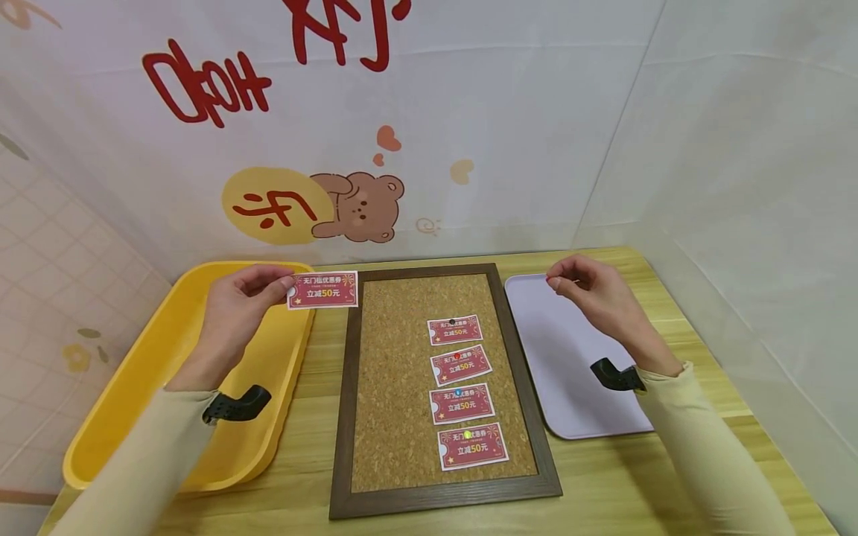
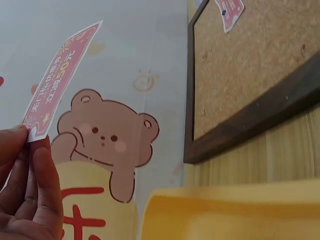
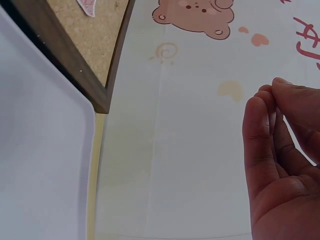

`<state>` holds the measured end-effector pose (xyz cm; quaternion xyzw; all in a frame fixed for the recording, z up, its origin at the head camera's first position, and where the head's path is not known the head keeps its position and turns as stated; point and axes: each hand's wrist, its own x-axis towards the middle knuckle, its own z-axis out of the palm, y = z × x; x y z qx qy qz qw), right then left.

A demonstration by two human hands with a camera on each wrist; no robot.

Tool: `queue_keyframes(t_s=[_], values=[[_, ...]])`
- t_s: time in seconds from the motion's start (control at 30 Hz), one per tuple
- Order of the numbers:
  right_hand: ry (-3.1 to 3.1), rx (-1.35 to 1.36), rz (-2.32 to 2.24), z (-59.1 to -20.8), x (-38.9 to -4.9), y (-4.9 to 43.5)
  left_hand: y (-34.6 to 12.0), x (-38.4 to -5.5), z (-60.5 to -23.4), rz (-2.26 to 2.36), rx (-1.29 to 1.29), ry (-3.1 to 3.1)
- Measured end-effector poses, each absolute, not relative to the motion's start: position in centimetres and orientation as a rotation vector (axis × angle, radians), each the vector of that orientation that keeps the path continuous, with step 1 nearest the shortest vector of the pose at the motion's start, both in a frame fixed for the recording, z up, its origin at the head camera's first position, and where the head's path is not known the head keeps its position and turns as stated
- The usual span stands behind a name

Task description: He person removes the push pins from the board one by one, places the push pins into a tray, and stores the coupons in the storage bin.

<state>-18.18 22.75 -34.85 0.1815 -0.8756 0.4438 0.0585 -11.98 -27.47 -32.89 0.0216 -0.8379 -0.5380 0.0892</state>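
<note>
Loose coupon [image 1: 323, 290] up by the corkboard [image 1: 395, 387], one-edge grip – droop or slip risk.
Left hand [image 1: 231, 316] pinches the coupon by its left edge, between the yellow bin [image 1: 154, 372] and the board's far corner; the rest hangs free, so it could bend or swing crooked. Right hand [image 1: 606, 298] has thumb and fingertips pinched near the lilac tray [image 1: 563, 357], on a tiny red thing [image 1: 548, 279] – likely a pin; small and mostly hidden, so a loosened pinch could drop it. Four pinned coupons [image 1: 462, 406] sit on the board's right half; careless placing could overlap them.
</note>
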Motion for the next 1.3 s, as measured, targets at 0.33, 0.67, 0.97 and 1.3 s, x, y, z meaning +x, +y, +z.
queue_keyframes(t_s=[0.33, 0.67, 0.97, 1.3], values=[[-2.714, 0.522, 1.293, -35.5, -18.5, 23.3, -30.4, -12.3, -34.4, -1.632, 0.137, -2.503], [-2.757, 0.528, 1.277, -36.5, -19.6, 23.8, -33.1, -12.8, -35.6, -1.795, 0.222, -2.431], [-2.810, 0.525, 1.215, -37.7, -20.9, 24.6, -34.7, -13.3, -36.6, -1.842, 0.300, -2.425], [-2.883, 0.526, 1.192, -38.6, -22.3, 25.3, -36.1, -14.3, -37.6, -1.673, 0.335, -2.580]])
